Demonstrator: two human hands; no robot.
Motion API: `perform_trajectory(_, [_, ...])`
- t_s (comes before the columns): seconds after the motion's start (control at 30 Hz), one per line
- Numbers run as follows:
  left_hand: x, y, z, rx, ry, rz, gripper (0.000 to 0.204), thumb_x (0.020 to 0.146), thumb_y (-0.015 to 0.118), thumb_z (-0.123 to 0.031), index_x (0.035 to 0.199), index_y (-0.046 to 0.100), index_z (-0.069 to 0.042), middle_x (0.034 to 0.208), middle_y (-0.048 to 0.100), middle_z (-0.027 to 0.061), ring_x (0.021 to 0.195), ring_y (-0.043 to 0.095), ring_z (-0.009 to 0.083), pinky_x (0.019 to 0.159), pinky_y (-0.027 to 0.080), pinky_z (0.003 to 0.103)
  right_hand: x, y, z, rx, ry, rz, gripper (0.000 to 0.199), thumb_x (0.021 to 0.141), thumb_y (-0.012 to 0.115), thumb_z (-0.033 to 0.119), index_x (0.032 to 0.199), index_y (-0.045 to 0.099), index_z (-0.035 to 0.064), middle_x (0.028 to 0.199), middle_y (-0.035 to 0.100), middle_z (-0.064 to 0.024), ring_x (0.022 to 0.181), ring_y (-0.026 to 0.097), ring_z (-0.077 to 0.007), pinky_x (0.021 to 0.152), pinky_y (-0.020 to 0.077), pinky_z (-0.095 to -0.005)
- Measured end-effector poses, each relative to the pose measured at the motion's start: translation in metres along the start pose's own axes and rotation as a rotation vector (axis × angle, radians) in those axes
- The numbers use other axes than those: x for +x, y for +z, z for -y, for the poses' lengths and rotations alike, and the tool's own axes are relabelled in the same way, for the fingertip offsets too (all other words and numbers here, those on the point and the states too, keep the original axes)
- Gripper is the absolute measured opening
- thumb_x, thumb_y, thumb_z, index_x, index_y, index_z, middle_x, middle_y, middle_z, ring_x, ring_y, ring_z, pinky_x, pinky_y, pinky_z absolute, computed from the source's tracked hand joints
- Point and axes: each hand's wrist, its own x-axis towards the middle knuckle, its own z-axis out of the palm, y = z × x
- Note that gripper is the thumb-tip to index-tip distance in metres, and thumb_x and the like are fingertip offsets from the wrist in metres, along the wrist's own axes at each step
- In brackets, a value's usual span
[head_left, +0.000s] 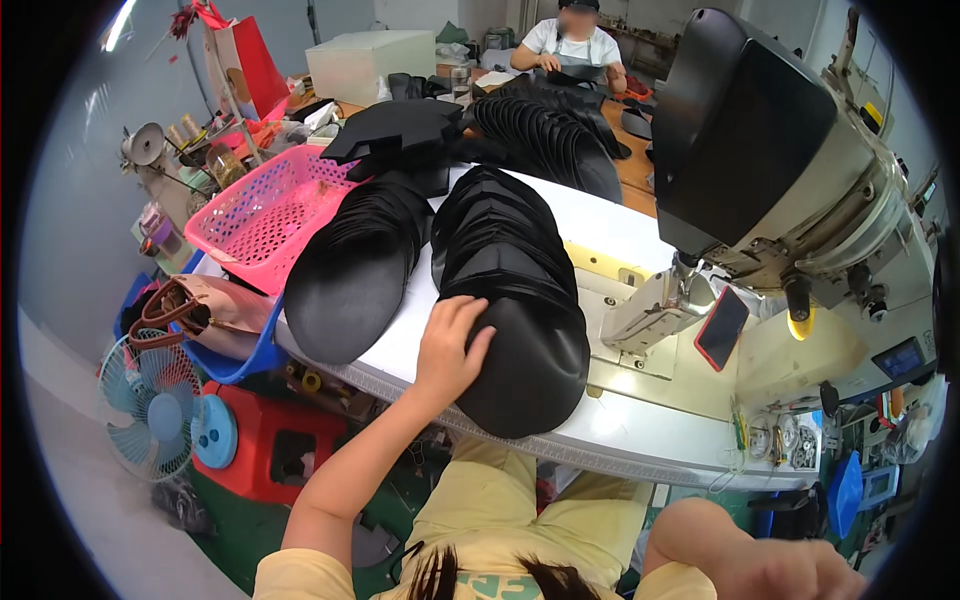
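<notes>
My left hand (pixel 450 350) lies on the left edge of the front piece in a stack of overlapping black rounded pieces (pixel 530 370), leather-like and smooth. Its thumb is apart from the fingers, which rest on the surface. The stack runs away from me along the white table, its front piece reaching the near edge. Left of it lies a second fanned stack of black oval pieces (pixel 345 285). Low at the right, away from the table, is my right hand (pixel 800 572), smeared by motion and close to the picture's rim, so its fingers are unclear.
A sewing machine (pixel 750 130) stands on the right of the white table (pixel 680 440), with a red-edged phone (pixel 722 328) by it. A pink basket (pixel 270 215) sits at the left; below are a fan (pixel 160 410) and red stool (pixel 260 450). Another person (pixel 575 50) works beyond.
</notes>
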Motion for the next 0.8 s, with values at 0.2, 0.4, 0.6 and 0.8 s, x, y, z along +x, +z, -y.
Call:
perform_trajectory(0.2, [0.001,0.016,0.026,0.026,-0.121,0.107,0.035,0.084,0.067,-0.020,0.113,0.059,-0.001,0.104,0.063,0.0164,0.097,0.058,0.0332,0.085,0.047,0.040,-0.124,-0.047,-0.108,-0.646,1.315,-0.413,0.031,0.090,0.064,0.012,0.116,0.055,-0.0005,0.090,0.065,-0.0084,0.073,0.063,-0.0137,0.067,0.0523,-0.0271])
perform_trajectory(0.4, [0.016,0.042,0.018,-0.107,-0.094,0.397,0.045,0.088,0.062,-0.034,0.120,0.054,-0.003,0.109,0.060,0.0164,0.106,0.053,0.0359,0.098,0.037,0.046,-0.205,-0.016,-0.180,-0.527,1.115,-0.728,0.050,0.083,0.069,0.009,0.127,0.047,-0.0028,0.094,0.065,-0.0101,0.084,0.062,-0.0177,0.079,0.0498,-0.0276])
perform_trajectory(0.6, [0.002,0.031,0.004,0.235,0.013,0.289,0.060,0.086,0.057,-0.053,0.128,0.052,-0.010,0.125,0.050,0.0224,0.122,0.041,0.0440,0.105,0.017,0.065,-0.171,-0.027,-0.168,-0.723,1.178,-0.456,0.042,0.080,0.067,0.004,0.120,0.054,-0.0006,0.104,0.064,-0.0118,0.098,0.060,-0.0211,0.092,0.0454,-0.0314])
perform_trajectory(0.8, [0.013,0.016,-0.001,0.246,0.003,0.491,0.048,0.083,0.065,-0.044,0.117,0.060,-0.011,0.115,0.059,0.0146,0.113,0.052,0.0336,0.103,0.023,0.068,-0.186,-0.037,-0.141,-0.907,1.384,-0.106,0.042,0.079,0.072,0.014,0.119,0.063,0.0058,0.087,0.067,-0.0180,0.071,0.067,-0.0280,0.070,0.0523,-0.0358])
